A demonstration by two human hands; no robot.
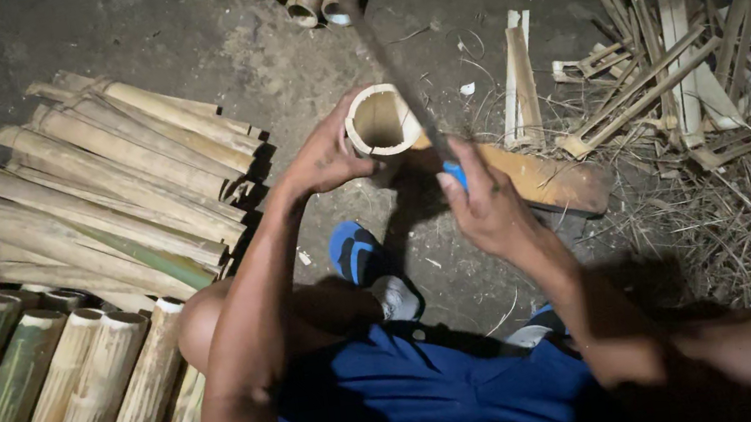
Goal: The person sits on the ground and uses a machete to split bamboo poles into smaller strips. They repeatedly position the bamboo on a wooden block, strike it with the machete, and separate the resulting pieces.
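Left hand (pixel 324 159) is gripping the rim of an upright bamboo tube (pixel 381 122) standing on a wooden block (pixel 543 180), while right hand (pixel 484 205) is fisting what's probably a blade's (pixel 395 71) blue handle, edge resting across the rim.

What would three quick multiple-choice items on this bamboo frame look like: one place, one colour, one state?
1. Where is the upright bamboo tube?
A. on the wooden block
B. on the stacked stalks
C. in the lap

2. What colour are the shorts?
A. red
B. blue
C. white

3. What is the left hand doing?
A. hanging free
B. gripping the tube's rim
C. holding the blade

Answers: 1 A, the tube's foot meets the block. 2 B, plainly blue cloth. 3 B, fingers wrap the rim, while the right hand holds the long blade.
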